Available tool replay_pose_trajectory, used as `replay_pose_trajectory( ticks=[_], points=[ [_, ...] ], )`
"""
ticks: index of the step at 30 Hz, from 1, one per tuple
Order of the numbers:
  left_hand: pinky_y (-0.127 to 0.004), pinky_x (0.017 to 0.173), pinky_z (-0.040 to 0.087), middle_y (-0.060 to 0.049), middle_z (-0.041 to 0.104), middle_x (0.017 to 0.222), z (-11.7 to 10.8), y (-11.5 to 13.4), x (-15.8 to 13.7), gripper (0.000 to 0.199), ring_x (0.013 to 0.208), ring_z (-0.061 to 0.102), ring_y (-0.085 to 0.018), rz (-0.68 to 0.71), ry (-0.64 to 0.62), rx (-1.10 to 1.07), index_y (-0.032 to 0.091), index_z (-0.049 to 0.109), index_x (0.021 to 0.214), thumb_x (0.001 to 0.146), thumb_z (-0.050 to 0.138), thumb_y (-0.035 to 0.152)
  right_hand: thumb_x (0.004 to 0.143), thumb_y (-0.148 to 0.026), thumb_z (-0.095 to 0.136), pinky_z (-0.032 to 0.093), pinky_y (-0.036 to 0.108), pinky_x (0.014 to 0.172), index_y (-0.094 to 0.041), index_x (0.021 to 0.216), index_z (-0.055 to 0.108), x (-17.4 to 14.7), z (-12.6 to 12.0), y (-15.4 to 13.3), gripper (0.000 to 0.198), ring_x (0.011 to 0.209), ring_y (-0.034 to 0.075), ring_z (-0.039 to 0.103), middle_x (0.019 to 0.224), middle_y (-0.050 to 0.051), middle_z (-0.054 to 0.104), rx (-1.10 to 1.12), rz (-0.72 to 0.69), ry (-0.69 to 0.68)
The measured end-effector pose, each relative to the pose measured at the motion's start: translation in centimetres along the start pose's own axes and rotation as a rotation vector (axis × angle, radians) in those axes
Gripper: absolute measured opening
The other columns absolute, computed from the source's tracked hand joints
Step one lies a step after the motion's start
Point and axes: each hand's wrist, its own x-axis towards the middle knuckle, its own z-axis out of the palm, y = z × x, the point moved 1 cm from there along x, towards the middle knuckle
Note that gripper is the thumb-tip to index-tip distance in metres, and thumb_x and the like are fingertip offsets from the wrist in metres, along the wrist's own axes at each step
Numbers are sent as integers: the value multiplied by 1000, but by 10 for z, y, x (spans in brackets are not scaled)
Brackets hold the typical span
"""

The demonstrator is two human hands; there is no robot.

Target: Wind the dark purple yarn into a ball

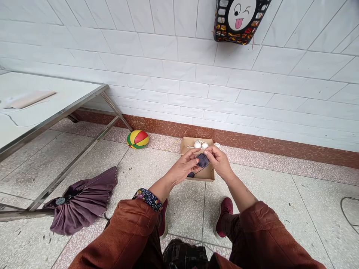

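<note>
A dark purple-grey ball of yarn (202, 160) is held up between my two hands, above an open cardboard box (209, 175). My left hand (183, 166) grips the ball from its left side with thumb and fingers. On the other side, the thumb and fingers of my right hand (218, 160) are pinched at the ball's upper right edge; whether they hold a strand is too small to tell. Inside the box lie white yarn balls (198, 144) at the back and another dark ball (191, 174) near the front, partly hidden below my left hand.
A metal-framed table (70, 87) stands at left, with a colourful ball (137, 139) by its leg. Gathered purple cloth (84, 201) lies on the floor. A black basket (241, 22) is on the tiled wall. A dark cable (347, 215) lies at right.
</note>
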Motion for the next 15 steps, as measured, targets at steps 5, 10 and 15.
replay_pose_trajectory(
  ticks=[5, 10, 15],
  points=[
    [-27, 74, 44, -4, 62, 105, 0, 2, -2, 60, 84, 57, -13, 13, 7, 75, 29, 58, 136, 79, 79, 28, 94, -40, 61, 36, 27, 58, -23, 82, 59, 0, -3, -1, 21, 58, 14, 43, 65, -4, 48, 35, 10, -38],
    [-26, 72, 44, -1, 63, 97, 4, 5, -7, 73, 82, 58, -12, -21, -146, 72, 34, 47, 147, 81, 77, 27, 89, -42, 68, 36, 26, 57, -22, 78, 60, 2, -5, 0, 24, 59, 13, 42, 65, -4, 49, 144, 18, -85],
    [-27, 74, 46, -6, 65, 111, 7, 8, -9, 74, 90, 60, -16, -5, -267, -93, 34, 52, 146, 77, 80, 32, 88, -47, 67, 41, 26, 60, -22, 77, 59, 1, 4, 5, 28, 62, 14, 47, 67, -3, 53, 132, 38, -63]
  ],
)
